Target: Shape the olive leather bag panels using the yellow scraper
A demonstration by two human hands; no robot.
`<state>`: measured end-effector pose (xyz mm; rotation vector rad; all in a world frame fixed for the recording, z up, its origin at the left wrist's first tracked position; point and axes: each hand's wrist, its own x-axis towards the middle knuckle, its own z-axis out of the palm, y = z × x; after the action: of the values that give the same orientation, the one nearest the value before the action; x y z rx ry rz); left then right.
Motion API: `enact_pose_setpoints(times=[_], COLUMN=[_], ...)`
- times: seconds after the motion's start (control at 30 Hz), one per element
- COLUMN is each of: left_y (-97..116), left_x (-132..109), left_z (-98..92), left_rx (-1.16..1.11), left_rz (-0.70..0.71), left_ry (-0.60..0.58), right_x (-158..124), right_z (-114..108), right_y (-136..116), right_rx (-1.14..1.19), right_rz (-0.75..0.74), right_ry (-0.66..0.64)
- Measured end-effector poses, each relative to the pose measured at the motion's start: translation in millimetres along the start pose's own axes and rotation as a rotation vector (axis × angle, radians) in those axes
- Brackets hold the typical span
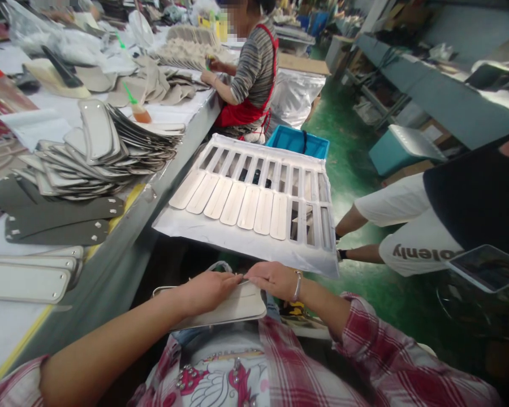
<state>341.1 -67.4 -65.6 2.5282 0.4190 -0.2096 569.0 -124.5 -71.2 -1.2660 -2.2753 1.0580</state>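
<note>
A white oblong panel (237,305) with rounded corners lies across my lap, with a slit-like line near its far edge. My left hand (210,289) rests over its left part, fingers together and bent onto the far edge. Next to it, my right hand (275,279) grips the panel's far right edge, its fingertips almost touching those of the left. Whatever is between the fingertips is too small to make out. Just beyond my hands is a white slotted rack (248,255) holding a row of similar white panels (235,203).
Stacked white panels (102,130) and dark grey pieces (59,232) lie on the table at left, near a glue bottle (141,113). A co-worker (254,68) in a red apron sits beyond, beside a blue crate (299,142). Another person in white shorts (402,226) stands at right.
</note>
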Motion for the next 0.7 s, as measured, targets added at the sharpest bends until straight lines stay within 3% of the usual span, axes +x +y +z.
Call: enact_pose_setpoints(times=[0.13, 0.23, 0.37, 0.7], left_y=[0, 1, 0, 1], left_x=[0, -1, -2, 4], left_z=[7.6, 10.7, 9.6, 12.8], left_rx=[0.065, 0.100, 0.091, 0.068], left_rz=[0.011, -0.001, 0.001, -0.045], left_ry=[0.024, 0.052, 0.072, 0.080], right_x=[2, 13, 37, 54], right_z=[5, 0, -13, -17], right_y=[-7, -9, -5, 14], right_rx=[-0.220, -0.248, -0.101, 0.060], right_rz=[-0.020, 0.150, 0.322, 0.144], right_ry=[-0.017, -0.087, -0.312, -0.521])
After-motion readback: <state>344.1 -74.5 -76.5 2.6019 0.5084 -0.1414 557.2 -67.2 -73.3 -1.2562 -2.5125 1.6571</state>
